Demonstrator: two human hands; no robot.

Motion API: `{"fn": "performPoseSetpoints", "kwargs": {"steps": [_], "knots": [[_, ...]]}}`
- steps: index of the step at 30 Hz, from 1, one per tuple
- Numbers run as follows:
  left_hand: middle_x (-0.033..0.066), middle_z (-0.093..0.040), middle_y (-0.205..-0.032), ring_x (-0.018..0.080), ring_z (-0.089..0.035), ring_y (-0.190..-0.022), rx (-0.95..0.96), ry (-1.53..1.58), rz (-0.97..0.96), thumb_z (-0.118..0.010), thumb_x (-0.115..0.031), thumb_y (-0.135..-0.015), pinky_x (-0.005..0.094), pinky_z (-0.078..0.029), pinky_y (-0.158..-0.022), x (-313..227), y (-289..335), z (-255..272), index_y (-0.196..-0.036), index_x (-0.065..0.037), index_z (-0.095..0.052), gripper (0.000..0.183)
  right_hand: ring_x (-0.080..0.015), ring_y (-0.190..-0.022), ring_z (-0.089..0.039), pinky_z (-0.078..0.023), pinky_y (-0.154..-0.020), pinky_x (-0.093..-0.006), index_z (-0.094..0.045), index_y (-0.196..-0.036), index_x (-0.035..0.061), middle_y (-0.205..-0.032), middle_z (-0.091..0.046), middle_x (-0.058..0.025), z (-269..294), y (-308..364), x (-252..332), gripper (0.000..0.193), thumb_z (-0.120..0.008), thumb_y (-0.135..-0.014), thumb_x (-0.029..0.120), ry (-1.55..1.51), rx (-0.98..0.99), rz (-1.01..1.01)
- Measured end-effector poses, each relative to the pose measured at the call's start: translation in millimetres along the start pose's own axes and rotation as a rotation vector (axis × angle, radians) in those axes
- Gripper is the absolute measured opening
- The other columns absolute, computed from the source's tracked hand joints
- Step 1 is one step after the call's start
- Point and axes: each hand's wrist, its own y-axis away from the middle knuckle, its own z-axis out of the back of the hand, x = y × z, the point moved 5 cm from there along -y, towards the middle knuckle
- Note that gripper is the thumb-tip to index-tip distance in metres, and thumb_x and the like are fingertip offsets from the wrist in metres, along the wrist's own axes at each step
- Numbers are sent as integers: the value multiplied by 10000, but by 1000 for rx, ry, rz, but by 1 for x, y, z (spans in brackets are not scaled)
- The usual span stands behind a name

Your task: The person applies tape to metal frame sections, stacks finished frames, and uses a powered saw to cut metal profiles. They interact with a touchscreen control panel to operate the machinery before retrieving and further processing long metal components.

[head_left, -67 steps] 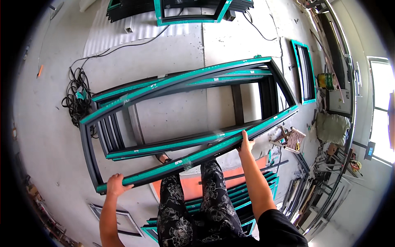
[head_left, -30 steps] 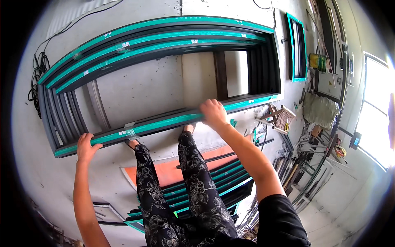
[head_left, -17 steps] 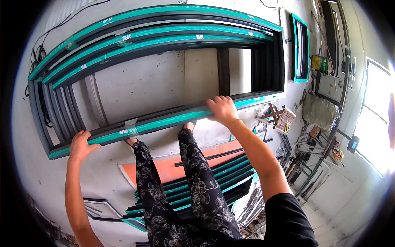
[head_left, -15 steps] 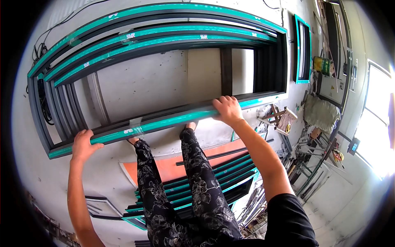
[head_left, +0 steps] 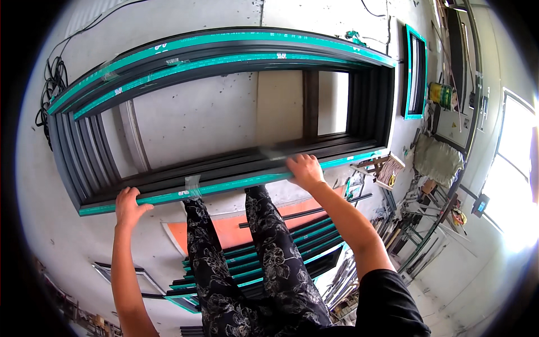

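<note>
A person's left grip (head_left: 130,206) and right grip (head_left: 306,171) clasp the near side of a green-taped dark frame (head_left: 241,182) atop similar frames (head_left: 224,63) above a pale floor (head_left: 196,118)

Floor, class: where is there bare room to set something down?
Bare: inside the frame stack, between grey strip and dark bar; also left, between cable coil and pale frame. Crowded: scrap at right; green-edged frames around the legs.

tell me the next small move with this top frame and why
I would perhaps ease the top frame slightly toward the body: its far rail lies beyond the taped rail of a lower frame, so the two look offset, though the fisheye view may exaggerate that. The left hand and right hand are on its near rail, spaced for a pull.
</note>
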Motion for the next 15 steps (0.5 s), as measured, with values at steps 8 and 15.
{"fn": "performPoseSetpoints", "kwargs": {"steps": [8, 15], "knots": [[135, -596, -880, 346, -565, -916, -44, 24, -86, -878, -306, -524, 447, -461, -785, -2, -10, -12, -850, -39, -615, 497, -290, -934, -616, -490, -808, -429, -594, -1079, 142, -929, -616, -74, 6, 2, -10, 593, -844, -571, 315, -21, 68, -22], [126, -586, -884, 343, -560, -920, -83, -34, -60, -856, -322, -574, 442, -451, -807, 1, 6, -17, -872, -40, -613, 477, -276, -918, -612, -481, -813, -408, -591, -1073, 126, -892, -605, -70, -8, -13, 1, 582, -852, -581, 293, 14, 133, -12]]}}
